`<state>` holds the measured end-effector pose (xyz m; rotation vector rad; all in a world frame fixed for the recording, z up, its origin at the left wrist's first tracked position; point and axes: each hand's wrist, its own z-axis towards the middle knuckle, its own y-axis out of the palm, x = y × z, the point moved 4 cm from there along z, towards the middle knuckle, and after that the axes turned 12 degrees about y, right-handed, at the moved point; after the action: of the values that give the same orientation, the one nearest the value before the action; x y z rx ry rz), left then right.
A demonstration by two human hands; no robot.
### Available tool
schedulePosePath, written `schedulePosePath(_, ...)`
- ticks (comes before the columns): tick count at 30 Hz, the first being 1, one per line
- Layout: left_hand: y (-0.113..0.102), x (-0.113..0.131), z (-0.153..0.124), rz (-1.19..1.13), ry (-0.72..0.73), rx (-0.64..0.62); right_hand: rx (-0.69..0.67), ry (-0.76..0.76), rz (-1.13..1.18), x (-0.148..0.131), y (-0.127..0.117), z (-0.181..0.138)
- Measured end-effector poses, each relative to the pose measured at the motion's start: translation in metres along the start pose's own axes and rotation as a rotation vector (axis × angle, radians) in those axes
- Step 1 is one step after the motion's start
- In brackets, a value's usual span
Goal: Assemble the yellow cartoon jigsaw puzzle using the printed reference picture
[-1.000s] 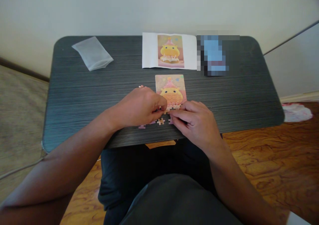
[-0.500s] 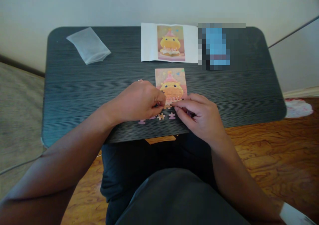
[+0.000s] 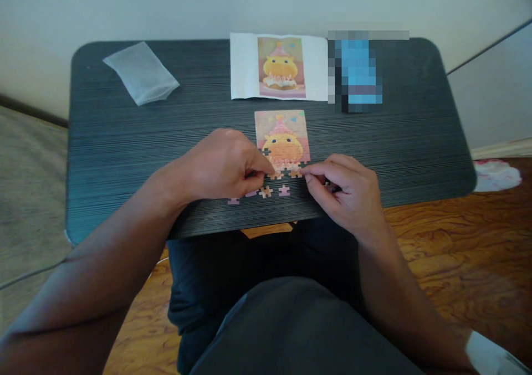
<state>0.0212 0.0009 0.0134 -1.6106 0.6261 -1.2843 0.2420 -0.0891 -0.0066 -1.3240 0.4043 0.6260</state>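
A jigsaw puzzle (image 3: 282, 137) showing a yellow character in a pink party hat lies at the middle of the dark table, with gaps along its left and lower edges. My left hand (image 3: 228, 164) is curled at its lower left, index fingertip on a puzzle piece (image 3: 276, 175) at the bottom edge; the remaining fingers are hidden. From the lower right, my right hand (image 3: 349, 192) has its thumb and index finger closed at another puzzle piece (image 3: 296, 173). Loose pieces lie just below, among them a tan one (image 3: 265, 191) and a pink one (image 3: 284, 190). More are partly under both hands.
Behind the puzzle lies a white sheet (image 3: 243, 67) printed with the same picture. A blurred-out blue item (image 3: 359, 70) is to its right. A translucent plastic bag (image 3: 143, 75) rests at the table's back left. The table's front edge (image 3: 208, 235) is close to my lap.
My right fingers have shifted slightly right, away from my left fingertips. A gap now shows between two pieces at the puzzle's bottom edge. The whole view has shifted a little.
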Motion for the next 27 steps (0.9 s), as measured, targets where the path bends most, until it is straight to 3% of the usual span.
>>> schedulePosePath(6,0.0029,-0.0029,-0.0002,0.048,0.036,-0.111,0.017,-0.017,0.01,-0.0006,0.0015,-0.0022)
schedulePosePath(18,0.005,-0.0046,0.0009,-0.019,0.079,-0.066,0.017,0.013,0.028,0.0017,0.0023,-0.0042)
schedulePosePath(27,0.0061,0.0035,-0.0004,0.076,0.151,-0.08,0.021,-0.032,0.077,0.0035,0.0037,-0.0047)
